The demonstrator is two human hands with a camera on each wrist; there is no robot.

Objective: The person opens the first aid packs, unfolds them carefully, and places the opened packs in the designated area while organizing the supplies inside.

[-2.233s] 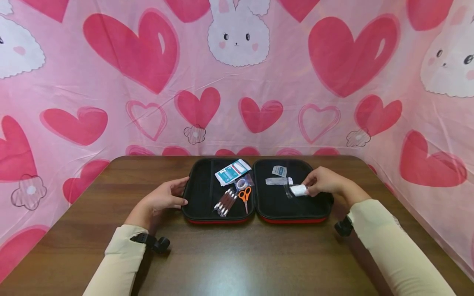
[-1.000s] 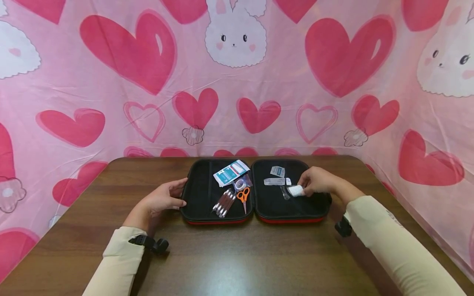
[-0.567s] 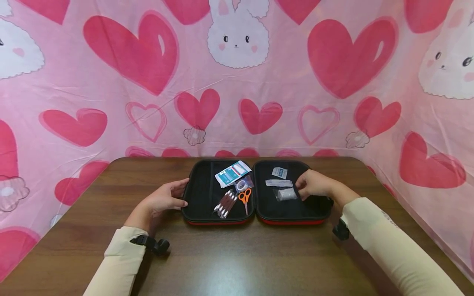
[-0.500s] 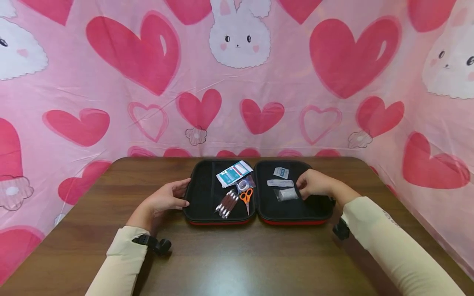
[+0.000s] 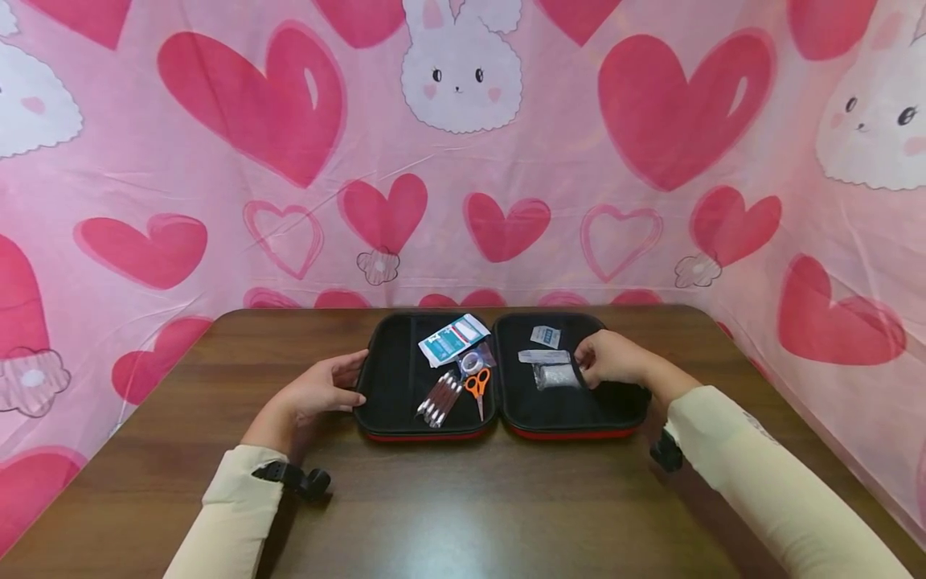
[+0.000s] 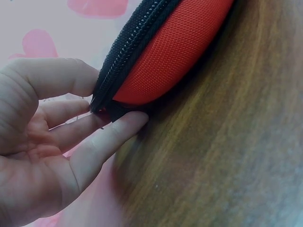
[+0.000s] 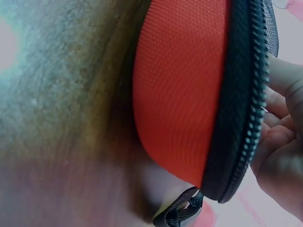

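An open black zip case (image 5: 391,338) with red outer shells lies flat on the table. My left hand (image 5: 321,388) grips its left edge; in the left wrist view the fingers (image 6: 57,80) are at the zip rim and the thumb lies underneath. Over the right half, my right hand (image 5: 615,359) pinches the edge of a black mesh pocket (image 7: 271,28), which rises above the rim; its fingertips are hidden in the right wrist view. Close to the fingertips lies a white rolled bandage (image 5: 557,375) in clear wrapping. Beyond it are a flat strip packet (image 5: 544,356) and a small sachet (image 5: 546,336).
The left half holds a teal-and-white packet (image 5: 454,339), a tape roll in a bag (image 5: 472,362), orange-handled scissors (image 5: 477,384) and a bundle of brown swabs (image 5: 439,400). A wooden table (image 5: 463,507) extends around the case, with a pink patterned cloth (image 5: 448,161) behind.
The right hand has let go of the rolled bandage, which now lies in the right half below the strip packet. The left hand has stayed at the case's left edge.
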